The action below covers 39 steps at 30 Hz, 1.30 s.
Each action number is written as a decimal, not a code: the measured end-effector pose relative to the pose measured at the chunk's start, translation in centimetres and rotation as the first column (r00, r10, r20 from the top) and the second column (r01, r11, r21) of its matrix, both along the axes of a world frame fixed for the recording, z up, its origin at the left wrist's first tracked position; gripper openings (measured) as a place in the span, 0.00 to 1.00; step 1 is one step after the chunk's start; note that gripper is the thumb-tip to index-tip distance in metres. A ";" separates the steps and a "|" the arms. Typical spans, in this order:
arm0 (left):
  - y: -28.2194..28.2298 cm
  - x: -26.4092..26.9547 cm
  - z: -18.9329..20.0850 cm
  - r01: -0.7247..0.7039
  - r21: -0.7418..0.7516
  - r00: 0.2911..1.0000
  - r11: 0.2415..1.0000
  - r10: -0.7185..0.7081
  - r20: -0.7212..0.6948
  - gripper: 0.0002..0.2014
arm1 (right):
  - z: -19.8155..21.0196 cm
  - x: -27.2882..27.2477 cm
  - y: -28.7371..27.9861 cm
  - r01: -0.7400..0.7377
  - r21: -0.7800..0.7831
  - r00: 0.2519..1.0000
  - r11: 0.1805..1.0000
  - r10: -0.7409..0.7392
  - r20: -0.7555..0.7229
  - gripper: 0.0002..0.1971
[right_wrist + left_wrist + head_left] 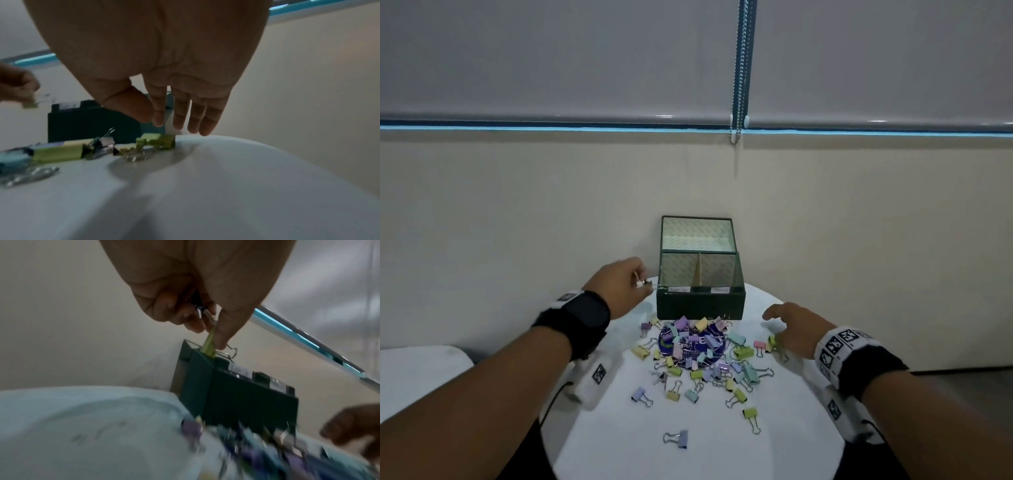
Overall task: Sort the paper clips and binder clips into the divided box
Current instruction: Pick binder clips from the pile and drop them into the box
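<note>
Currently the left hand (624, 284) is raised at the near-left corner of the dark green divided box (700, 303), its fingers (223, 331) pinching a yellow-green binder clip (208, 346) just above the box's rim; a wire handle shows beside the fingertip. Box sits at the far edge of the round white counter (619, 442), against the beige wall (517, 212), lid (697, 233) standing upright behind it. A central divider (698, 272) splits it into left and right compartments; contents cannot be made out.

Right hand (796, 330) hovers low over the right side of the counter, fingers (180, 116) straight and spread, holding nothing. Directly under its fingertips lies a green binder clip (159, 140).

Pile of pastel binder clips (697, 349), purple, yellow, green, teal and pink, is heaped just near of the box, partly over a blue round disc (666, 342), with strays scattered toward the near edge, e.g. a lavender one (678, 438). Paper clips cannot be picked out in the heap.

Both wrists wear black straps with marker tags.
</note>
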<state>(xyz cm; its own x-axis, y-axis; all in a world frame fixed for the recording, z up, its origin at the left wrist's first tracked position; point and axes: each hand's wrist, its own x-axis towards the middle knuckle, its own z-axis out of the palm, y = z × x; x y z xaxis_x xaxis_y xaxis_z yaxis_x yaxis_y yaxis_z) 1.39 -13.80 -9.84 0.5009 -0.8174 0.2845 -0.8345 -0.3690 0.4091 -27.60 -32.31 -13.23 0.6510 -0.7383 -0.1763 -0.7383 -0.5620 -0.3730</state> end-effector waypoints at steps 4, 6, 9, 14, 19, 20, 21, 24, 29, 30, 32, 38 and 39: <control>-3.9 -0.4 2.4 -0.112 -0.088 0.989 0.990 0.103 -0.104 0.11 | -0.3 1.1 -0.5 -0.087 -0.049 0.991 0.995 0.081 -0.111 0.27; -6.1 -0.8 2.8 -0.121 -0.052 0.984 0.991 0.113 -0.135 0.11 | -0.6 1.4 -0.7 -0.098 -0.057 0.988 0.994 0.091 -0.126 0.25; -8.7 -1.5 2.9 -0.113 0.077 0.982 0.991 0.123 -0.144 0.10 | -1.4 1.5 -1.3 -0.132 -0.054 0.987 0.990 0.126 -0.100 0.20; -9.2 -2.3 2.5 -0.079 0.174 0.996 0.982 0.084 -0.022 0.25 | -1.8 1.3 -1.7 -0.119 -0.060 0.992 0.991 0.118 -0.034 0.16; -3.3 -2.6 2.2 0.018 -0.011 0.999 1.000 -0.018 0.045 0.14 | -1.8 1.3 -1.5 -0.109 -0.098 0.992 0.989 0.102 -0.078 0.11; -1.8 -2.5 1.9 0.029 -0.002 0.999 1.000 -0.029 0.040 0.08 | -1.7 1.2 -1.4 -0.107 -0.095 0.991 0.990 0.099 -0.087 0.10; -0.4 -2.4 1.4 0.053 0.046 0.998 0.998 -0.054 0.022 0.03 | -1.6 1.3 -1.3 -0.110 -0.093 0.991 0.990 0.101 -0.090 0.09; 2.7 -2.6 -0.1 0.167 0.330 0.986 0.929 -0.164 -0.037 0.04 | -1.6 1.2 -0.9 -0.109 -0.114 0.993 0.987 0.104 -0.048 0.09; 3.5 -2.9 -1.6 0.204 0.421 0.970 0.884 -0.242 0.037 0.13 | -1.1 1.2 -0.9 -0.068 -0.194 0.980 0.979 0.102 0.172 0.13; 3.3 -2.9 -1.8 0.200 0.417 0.969 0.887 -0.243 0.053 0.14 | -1.1 1.2 -1.0 -0.070 -0.203 0.974 0.977 0.110 0.198 0.14; 3.0 -3.0 -2.3 0.164 0.455 0.968 0.875 -0.231 0.095 0.18 | -1.2 1.3 -0.9 -0.092 -0.205 0.968 0.974 0.136 0.212 0.16; 2.8 -2.4 -3.6 0.068 0.554 0.976 0.830 -0.172 0.137 0.23 | -0.8 2.5 0.0 -0.231 -0.151 0.966 0.961 0.245 0.085 0.08; 2.8 -2.3 -3.7 0.071 0.549 0.978 0.833 -0.167 0.125 0.23 | -0.9 2.9 0.0 -0.233 -0.131 0.969 0.964 0.242 0.053 0.07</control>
<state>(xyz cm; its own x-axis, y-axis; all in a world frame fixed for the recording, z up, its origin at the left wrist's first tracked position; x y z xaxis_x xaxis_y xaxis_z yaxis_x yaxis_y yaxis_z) -0.95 -11.01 -13.56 0.3759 -0.9143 -0.1511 -0.9227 -0.3844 0.0308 -24.75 -32.28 -14.10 0.8175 -0.5744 -0.0433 -0.5536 -0.7627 -0.3344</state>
